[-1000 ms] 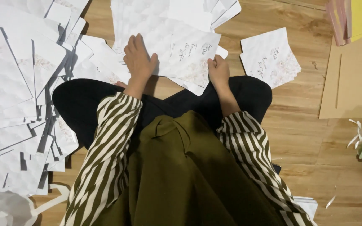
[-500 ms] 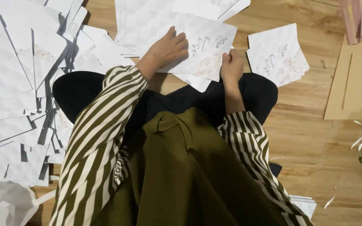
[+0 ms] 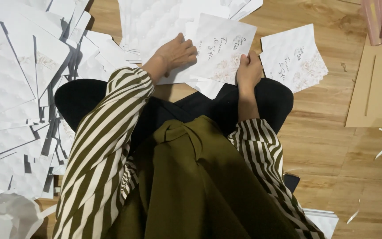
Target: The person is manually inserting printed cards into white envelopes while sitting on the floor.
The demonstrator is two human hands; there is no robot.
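The right hand (image 3: pixel 249 71) now has a white card (image 3: pixel 223 46) pinched at its lower edge, thumb on top, the card lifted and tilted off the heap in front of the knees. A second ago both hands lay flat on the loose sheets with nothing picked out; half a second ago the right was only closing on this card's corner. The left hand (image 3: pixel 175 53) has slid over to the card's left side and rests there with curled fingers pressing the sheets beneath; its grip holds nothing I can see. So one card has been separated from the pile (image 3: pixel 155 22). A neat stack (image 3: pixel 293 57) of like cards sits just right of it on the floor (image 3: pixel 328 146), and more sheets (image 3: pixel 9 102) are spread to the left.
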